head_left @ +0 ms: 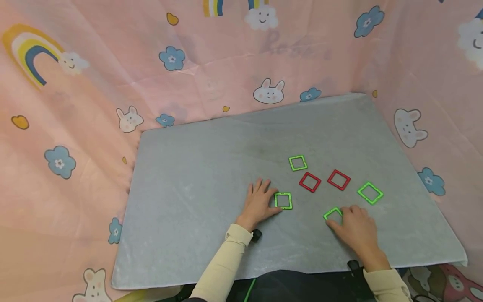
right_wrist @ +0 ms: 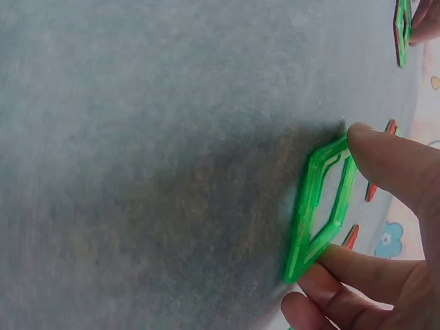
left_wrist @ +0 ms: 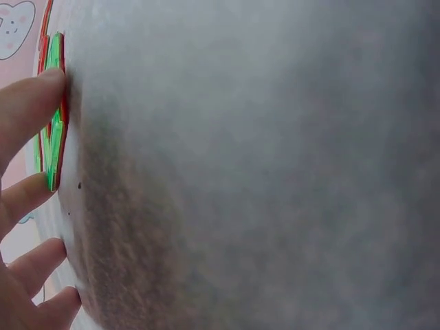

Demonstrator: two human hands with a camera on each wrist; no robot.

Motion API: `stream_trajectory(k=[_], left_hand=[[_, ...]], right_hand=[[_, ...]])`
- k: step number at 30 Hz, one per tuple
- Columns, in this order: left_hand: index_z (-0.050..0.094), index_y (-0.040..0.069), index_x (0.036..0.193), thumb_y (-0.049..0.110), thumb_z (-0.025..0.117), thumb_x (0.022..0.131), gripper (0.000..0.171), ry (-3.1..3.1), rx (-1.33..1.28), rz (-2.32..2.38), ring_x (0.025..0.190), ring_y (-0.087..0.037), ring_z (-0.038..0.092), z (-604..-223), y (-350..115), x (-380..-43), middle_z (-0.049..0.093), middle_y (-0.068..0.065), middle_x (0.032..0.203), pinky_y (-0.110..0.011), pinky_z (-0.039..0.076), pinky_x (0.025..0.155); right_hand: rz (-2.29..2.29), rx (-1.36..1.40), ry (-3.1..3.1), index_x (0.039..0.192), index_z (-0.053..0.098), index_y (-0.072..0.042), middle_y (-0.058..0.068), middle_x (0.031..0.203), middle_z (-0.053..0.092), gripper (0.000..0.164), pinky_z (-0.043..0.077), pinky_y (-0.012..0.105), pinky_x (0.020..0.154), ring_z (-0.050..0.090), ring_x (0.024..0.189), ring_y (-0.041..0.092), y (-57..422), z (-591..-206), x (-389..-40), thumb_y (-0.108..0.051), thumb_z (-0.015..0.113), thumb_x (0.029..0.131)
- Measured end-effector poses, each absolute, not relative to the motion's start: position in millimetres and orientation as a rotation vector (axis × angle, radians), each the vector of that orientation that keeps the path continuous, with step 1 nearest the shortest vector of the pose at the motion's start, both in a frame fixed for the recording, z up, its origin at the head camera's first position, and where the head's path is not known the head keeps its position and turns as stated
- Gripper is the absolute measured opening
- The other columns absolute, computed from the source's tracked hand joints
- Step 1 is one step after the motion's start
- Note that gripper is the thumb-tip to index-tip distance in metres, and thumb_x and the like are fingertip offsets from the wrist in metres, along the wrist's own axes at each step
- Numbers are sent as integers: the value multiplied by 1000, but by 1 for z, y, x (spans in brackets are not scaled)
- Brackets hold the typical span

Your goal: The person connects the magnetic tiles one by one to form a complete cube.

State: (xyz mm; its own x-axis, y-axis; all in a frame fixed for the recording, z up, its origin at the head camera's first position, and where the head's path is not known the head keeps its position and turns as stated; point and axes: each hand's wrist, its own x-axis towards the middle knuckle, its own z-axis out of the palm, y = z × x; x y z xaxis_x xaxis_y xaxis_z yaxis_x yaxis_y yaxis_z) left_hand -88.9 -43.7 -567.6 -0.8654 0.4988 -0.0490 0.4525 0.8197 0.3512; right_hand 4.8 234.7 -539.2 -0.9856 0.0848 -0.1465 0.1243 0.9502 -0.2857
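Note:
My left hand [head_left: 258, 203] has its thumb and index finger at two corners of a green square frame [head_left: 283, 193], with the other fingers spread on the grey cloth. In the left wrist view, a red edge shows along that green frame [left_wrist: 58, 148]. At the right, my right hand [head_left: 356, 228] holds another green square frame [head_left: 332, 210] between thumb and fingers, partly hidden by the hand in the head view. The right wrist view shows this frame [right_wrist: 300, 220] tilted, with the thumb at its upper corner and fingers at its lower side.
Beyond the hands lie a green square frame [head_left: 298, 169], a red square frame [head_left: 305, 186] and a second red one [head_left: 333, 184]. Another green frame [head_left: 365, 198] is at the right. Grey cloth [head_left: 188, 188] covers the table; a pink printed curtain [head_left: 211, 84] surrounds it.

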Motion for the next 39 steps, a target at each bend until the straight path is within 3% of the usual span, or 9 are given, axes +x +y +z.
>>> stream_trajectory(k=[7,15,23,32,39], left_hand=[[60,24,130,54,72,82,58,2858,743,493,146,-31,22,-568,-43,-89,38,-6,153,-55,18,115],[60,25,131,55,71,83,58,2847,740,498,147,-30,21,-570,-44,-89,37,-6,154,-54,17,116],[60,25,131,55,71,83,57,2848,732,494,147,-30,21,-571,-44,-90,36,-6,154,-54,16,116],[60,24,131,54,72,83,58,2848,740,494,147,-30,22,-570,-44,-89,37,-6,153,-54,17,116],[60,25,130,54,72,82,57,2852,735,487,147,-30,22,-569,-43,-90,37,-5,153,-54,18,116]], right_hand=[[-529,212,2949,104,63,14,26,91,58,59,44,57,65,54,87,44,236,-542,2,-35,80,75],[-866,189,2889,101,64,10,25,94,62,30,47,55,70,60,85,40,242,-545,5,-14,67,84],[-690,226,2838,104,65,10,28,97,63,38,49,56,67,60,87,43,240,-537,4,-23,67,85],[-645,153,2948,79,63,3,19,80,61,13,47,51,57,58,70,35,241,-540,8,-9,62,83],[-765,127,2879,88,63,7,16,77,65,16,48,50,60,60,66,30,246,-539,1,-9,61,85]])
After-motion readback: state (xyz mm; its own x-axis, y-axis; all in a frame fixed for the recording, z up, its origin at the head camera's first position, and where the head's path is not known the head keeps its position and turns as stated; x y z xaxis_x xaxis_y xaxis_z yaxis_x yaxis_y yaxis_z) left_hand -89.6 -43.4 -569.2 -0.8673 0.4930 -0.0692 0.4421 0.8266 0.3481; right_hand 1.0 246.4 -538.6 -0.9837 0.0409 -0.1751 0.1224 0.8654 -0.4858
